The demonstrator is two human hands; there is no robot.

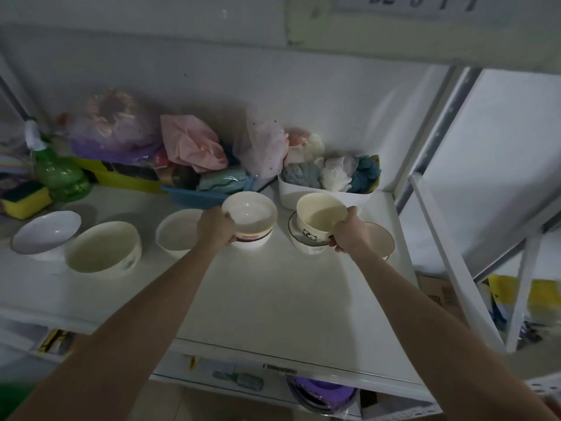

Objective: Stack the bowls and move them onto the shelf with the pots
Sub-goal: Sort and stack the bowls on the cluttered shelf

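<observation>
At frame centre, a white bowl with yellow and dark bands (pixel 250 221) is clamped by the left hand (pixel 216 226); right of it, a cream panda-printed bowl (pixel 320 217) is gripped by the right hand (pixel 349 230), over a dark-rimmed bowl (pixel 296 235). Rims could be chipped if nested carelessly.

Dim and grey-toned overall, brightest on the bare shelf (pixel 273 299) in the middle. Soft shadows under the bowls (pixel 103 247). Edges bowed by wide-angle distortion, with corners and lower foreground blurred.

One head-worn wide-angle view looks forward and down, close over a white shelf (pixel 273 299) against the wall.
</observation>
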